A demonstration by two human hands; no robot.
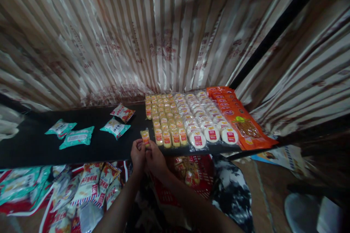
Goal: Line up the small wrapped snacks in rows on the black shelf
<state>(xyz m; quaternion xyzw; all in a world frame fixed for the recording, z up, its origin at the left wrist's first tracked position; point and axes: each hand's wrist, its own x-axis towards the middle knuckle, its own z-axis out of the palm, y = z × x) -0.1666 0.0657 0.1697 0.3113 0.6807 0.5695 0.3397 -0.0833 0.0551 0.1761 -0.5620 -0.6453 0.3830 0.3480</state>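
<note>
Both my hands meet at the front edge of a black shelf (41, 145). My left hand (138, 154) and my right hand (155, 158) pinch a small yellow snack packet (144, 136) between their fingertips and hold it upright just left of the rows. Several rows of the same yellow packets (164, 120) lie flat on the shelf. Beside them are rows of round white cakes with red labels (203, 123). Overlapping orange packets (240, 120) fill the right end.
Three teal packets (76, 136) and a red-and-white packet (123, 112) lie loose on the shelf's left half. Below the shelf are piles of red-and-white and teal packets (87, 189) and a red basket (197, 176). A striped curtain (136, 36) hangs behind.
</note>
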